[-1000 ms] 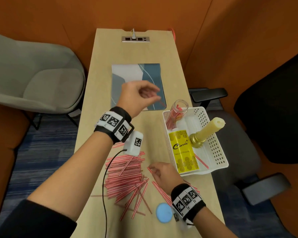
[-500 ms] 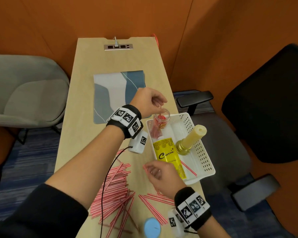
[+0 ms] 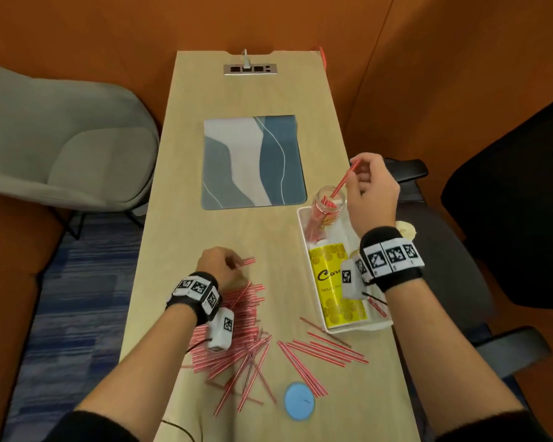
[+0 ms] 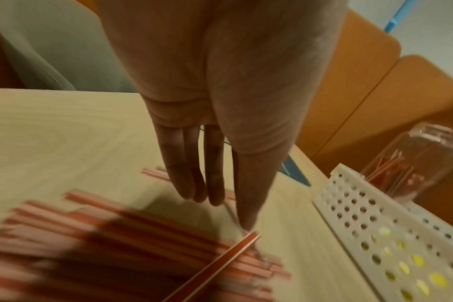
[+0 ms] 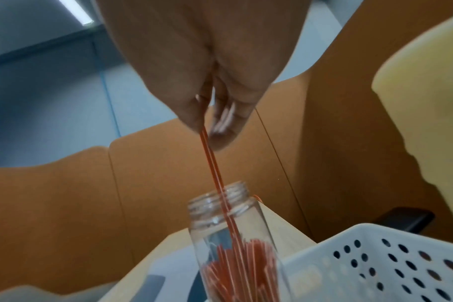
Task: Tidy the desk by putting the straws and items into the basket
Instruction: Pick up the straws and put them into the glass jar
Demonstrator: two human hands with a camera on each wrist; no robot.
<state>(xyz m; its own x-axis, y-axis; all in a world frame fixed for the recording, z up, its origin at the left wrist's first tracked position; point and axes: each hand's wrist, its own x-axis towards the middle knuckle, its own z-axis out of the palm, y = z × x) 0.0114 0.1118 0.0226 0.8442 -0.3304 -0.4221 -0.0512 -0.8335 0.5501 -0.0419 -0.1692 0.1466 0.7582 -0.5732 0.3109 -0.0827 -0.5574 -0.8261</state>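
step: loading straws into clear plastic jar [image 3: 328, 202] at far end of white perforated basket [image 5: 391, 255] | R hand [image 3: 372, 189] pinches thin red striped straw [image 5: 215, 173], tip in jar mouth | L hand [image 3: 222, 266] fingers straight, touching loose straw pile [image 3: 237, 330] left of basket, on desk | next (est.): release, L pinches one.

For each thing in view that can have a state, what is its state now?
jar: open, upright in the basket, partly filled with straws.
basket: on the desk, holds jar and yellow box.
loose straws: scattered on the desk.
right hand: pinches a straw over the jar mouth.
left hand: on the straw pile; grip unclear.
blue lid: off, on desk.
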